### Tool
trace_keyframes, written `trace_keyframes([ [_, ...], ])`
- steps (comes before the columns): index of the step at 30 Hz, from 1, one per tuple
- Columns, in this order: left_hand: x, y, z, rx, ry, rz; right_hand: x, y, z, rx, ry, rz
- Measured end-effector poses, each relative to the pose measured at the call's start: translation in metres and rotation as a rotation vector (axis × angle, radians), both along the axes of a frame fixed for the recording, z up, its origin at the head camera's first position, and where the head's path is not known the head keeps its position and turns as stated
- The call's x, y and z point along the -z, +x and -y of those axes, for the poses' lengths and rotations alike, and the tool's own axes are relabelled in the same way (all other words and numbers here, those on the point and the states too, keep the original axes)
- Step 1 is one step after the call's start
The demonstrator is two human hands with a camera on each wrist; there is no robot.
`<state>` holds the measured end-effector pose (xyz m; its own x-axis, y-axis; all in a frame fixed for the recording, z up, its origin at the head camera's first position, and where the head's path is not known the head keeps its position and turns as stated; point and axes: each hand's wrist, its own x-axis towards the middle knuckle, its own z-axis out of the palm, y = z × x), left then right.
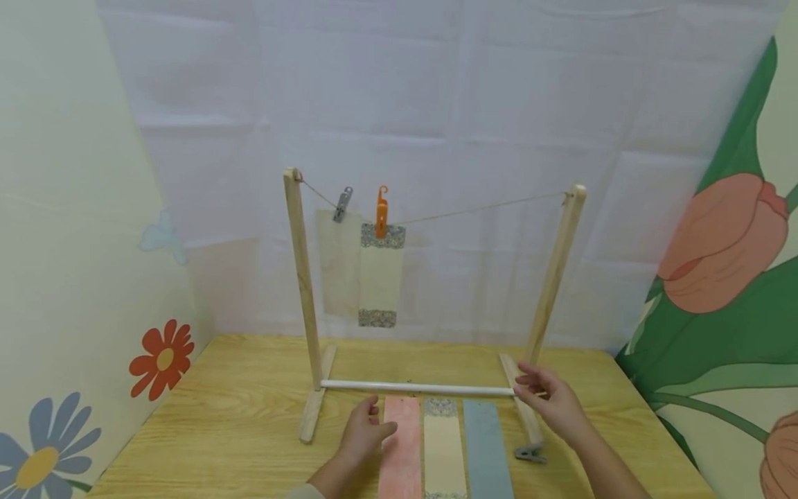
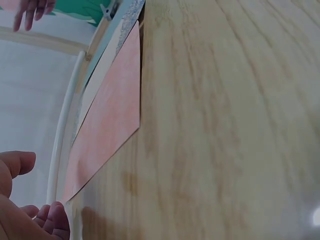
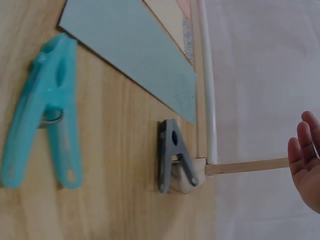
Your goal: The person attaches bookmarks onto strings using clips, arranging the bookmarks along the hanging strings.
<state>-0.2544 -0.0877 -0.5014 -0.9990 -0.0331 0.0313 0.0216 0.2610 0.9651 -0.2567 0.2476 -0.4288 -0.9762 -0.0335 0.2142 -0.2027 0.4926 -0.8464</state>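
Note:
My left hand [image 1: 364, 431], holding nothing, hovers at the left edge of a pink paper strip [image 1: 402, 443] on the table. Beside that strip lie a cream strip with patterned ends [image 1: 445, 450] and a blue-grey strip [image 1: 488, 447]. Fingers loosely bent, my right hand [image 1: 555, 402] is near the base of the stand's right post [image 1: 555, 270], also without anything in it. Below it a grey clip [image 1: 530, 454] lies by the stand's foot. The right wrist view also has a teal clip [image 3: 65, 115] on the wood.
A string [image 1: 480, 208] sags between the stand's two posts. From its left half hang a pale sheet [image 1: 338, 270] under a grey clip [image 1: 342, 204] and a cream patterned strip [image 1: 380, 277] under an orange hooked clip [image 1: 382, 215]. A white rod [image 1: 418, 387] joins the posts low down.

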Motion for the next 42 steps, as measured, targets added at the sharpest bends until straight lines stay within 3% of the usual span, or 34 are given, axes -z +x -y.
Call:
trace_keyframes([
  [7,0.008,0.002,-0.004,0.002,-0.136,-0.007,0.013,0.008,-0.005,0.044,0.0,0.05],
  [15,0.013,0.0,-0.011,-0.054,-0.307,-0.006,0.03,0.015,-0.007,0.063,-0.01,0.074],
  [19,0.012,-0.001,-0.014,-0.083,-0.356,0.02,0.036,0.018,-0.007,0.074,0.006,0.074],
  [28,0.013,-0.002,-0.02,-0.124,-0.478,0.029,0.041,0.02,-0.01,0.119,0.067,0.168],
  [36,0.014,0.0,-0.027,-0.165,-0.605,-0.005,0.045,0.022,-0.013,0.117,0.063,0.186],
  [42,0.015,-0.001,-0.027,-0.167,-0.606,-0.008,0.048,0.023,-0.02,0.089,0.091,0.217],
])
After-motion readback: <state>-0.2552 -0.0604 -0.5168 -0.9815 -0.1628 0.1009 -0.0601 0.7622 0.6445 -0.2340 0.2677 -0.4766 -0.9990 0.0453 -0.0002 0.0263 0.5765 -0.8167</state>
